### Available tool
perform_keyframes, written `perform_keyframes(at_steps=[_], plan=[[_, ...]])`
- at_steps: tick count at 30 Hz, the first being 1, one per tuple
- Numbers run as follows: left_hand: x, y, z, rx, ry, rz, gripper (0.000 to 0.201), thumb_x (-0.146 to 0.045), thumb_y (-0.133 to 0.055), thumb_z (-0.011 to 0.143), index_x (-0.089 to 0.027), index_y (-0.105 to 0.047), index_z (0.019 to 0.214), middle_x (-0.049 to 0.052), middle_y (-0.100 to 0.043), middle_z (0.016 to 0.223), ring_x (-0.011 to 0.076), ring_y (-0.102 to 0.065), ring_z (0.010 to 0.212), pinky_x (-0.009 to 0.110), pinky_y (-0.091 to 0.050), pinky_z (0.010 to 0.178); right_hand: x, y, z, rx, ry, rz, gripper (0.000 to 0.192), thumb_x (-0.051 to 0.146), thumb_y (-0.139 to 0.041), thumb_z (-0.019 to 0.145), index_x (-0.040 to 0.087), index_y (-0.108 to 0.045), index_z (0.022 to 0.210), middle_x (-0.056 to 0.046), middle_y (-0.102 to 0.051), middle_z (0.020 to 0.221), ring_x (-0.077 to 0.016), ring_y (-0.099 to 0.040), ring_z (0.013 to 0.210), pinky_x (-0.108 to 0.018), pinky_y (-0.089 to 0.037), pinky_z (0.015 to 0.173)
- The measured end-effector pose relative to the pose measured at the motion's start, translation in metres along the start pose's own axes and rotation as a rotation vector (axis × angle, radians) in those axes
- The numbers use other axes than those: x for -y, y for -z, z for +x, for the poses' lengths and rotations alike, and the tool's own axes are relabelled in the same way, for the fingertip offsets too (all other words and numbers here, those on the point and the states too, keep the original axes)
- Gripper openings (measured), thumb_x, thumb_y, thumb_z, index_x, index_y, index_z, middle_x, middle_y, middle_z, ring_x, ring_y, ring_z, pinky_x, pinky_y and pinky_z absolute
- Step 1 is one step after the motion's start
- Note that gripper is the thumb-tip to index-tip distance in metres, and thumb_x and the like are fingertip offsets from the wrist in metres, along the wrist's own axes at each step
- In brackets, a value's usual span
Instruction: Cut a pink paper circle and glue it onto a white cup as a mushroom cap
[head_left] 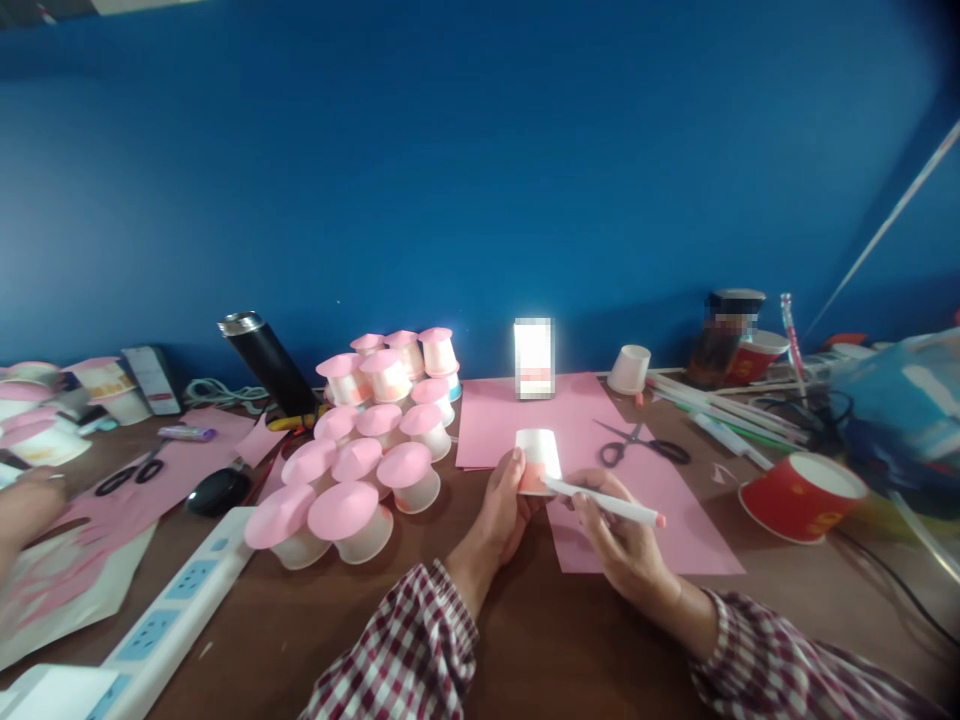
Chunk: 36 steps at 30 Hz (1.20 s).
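A white paper cup (539,452) with an orange-pink patch near its lower edge is held in my left hand (501,512), fingers wrapped round its left side. In my right hand (624,545) is a white marker pen (616,505), its tip against or very near the cup's lower right side; the reddish end points right. Pink paper sheets (675,525) lie beneath and behind the hands. On them, beyond my right hand, rest black-handled scissors (637,445). Several paper cups with pink cone tops (352,520) stand in a group left of my left hand.
A power strip (176,600), a black mouse (219,490) and a leaning black flask (270,360) are on the left. Another person's hand (26,515) shows at the far left. A red paper bowl (802,497) and a small white cup (629,369) stand on the right.
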<state>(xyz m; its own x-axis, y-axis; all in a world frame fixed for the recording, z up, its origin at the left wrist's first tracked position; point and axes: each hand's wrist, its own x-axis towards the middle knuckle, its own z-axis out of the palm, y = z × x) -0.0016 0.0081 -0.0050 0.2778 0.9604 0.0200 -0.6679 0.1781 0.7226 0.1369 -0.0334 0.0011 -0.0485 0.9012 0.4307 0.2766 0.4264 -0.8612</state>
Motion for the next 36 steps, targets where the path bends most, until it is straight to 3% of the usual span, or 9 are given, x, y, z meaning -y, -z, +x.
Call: perform_keyframes(at_steps=[5,13,17,22,25,36], plan=[[0.001,0.001,0.001,-0.046,-0.010,0.001,0.031,-0.045,-0.054,0.082,-0.015,-0.059,0.089,0.003,-0.063,0.080,0.0126,-0.057,0.067,0.027,-0.045,0.066,0.001,0.000,0.000,-0.002,-0.039,0.043,0.019,0.035,-0.045,0.091,0.019,-0.056,0.094,-0.004,-0.059,0.075,-0.0175,-0.055,0.069,-0.027,-0.045,0.058],[0.003,0.002,0.001,-0.019,0.002,0.015,0.033,-0.046,-0.053,0.082,-0.014,-0.058,0.089,0.005,-0.063,0.078,0.0155,-0.060,0.071,0.030,-0.046,0.072,0.001,-0.001,0.001,-0.018,-0.059,0.144,0.016,0.035,-0.050,0.089,0.020,-0.056,0.091,-0.002,-0.057,0.075,-0.0163,-0.053,0.069,-0.028,-0.044,0.062],[0.004,0.005,0.002,-0.057,-0.004,-0.005,0.034,-0.046,-0.053,0.083,-0.014,-0.058,0.093,0.004,-0.062,0.078,0.0149,-0.059,0.070,0.031,-0.048,0.072,0.000,-0.003,0.005,-0.062,-0.180,0.426,0.018,0.036,-0.054,0.087,0.020,-0.057,0.081,0.001,-0.053,0.063,-0.0129,-0.048,0.059,-0.024,-0.041,0.055],[0.002,0.007,0.004,-0.096,0.054,-0.069,0.039,-0.047,-0.051,0.083,-0.013,-0.058,0.101,0.007,-0.064,0.085,0.0184,-0.061,0.076,0.036,-0.050,0.076,-0.004,-0.003,0.018,-0.153,-0.439,0.716,0.023,0.038,-0.057,0.083,0.019,-0.057,0.070,0.004,-0.049,0.053,-0.0103,-0.044,0.047,-0.022,-0.036,0.044],[0.000,0.006,0.004,-0.100,0.065,-0.094,0.038,-0.047,-0.051,0.083,-0.013,-0.059,0.100,0.008,-0.064,0.088,0.0199,-0.061,0.080,0.038,-0.050,0.078,-0.004,-0.003,0.021,-0.199,-0.512,0.754,0.025,0.038,-0.061,0.078,0.019,-0.056,0.064,0.003,-0.048,0.050,-0.0105,-0.043,0.044,-0.022,-0.035,0.040],[-0.002,0.005,0.004,-0.088,0.086,-0.134,0.043,-0.051,-0.051,0.082,-0.013,-0.059,0.101,0.009,-0.064,0.089,0.0200,-0.062,0.082,0.036,-0.050,0.078,-0.009,-0.005,0.016,-0.153,-0.513,0.673,0.028,0.041,-0.058,0.080,0.018,-0.057,0.065,0.003,-0.048,0.050,-0.0101,-0.043,0.043,-0.021,-0.034,0.038]])
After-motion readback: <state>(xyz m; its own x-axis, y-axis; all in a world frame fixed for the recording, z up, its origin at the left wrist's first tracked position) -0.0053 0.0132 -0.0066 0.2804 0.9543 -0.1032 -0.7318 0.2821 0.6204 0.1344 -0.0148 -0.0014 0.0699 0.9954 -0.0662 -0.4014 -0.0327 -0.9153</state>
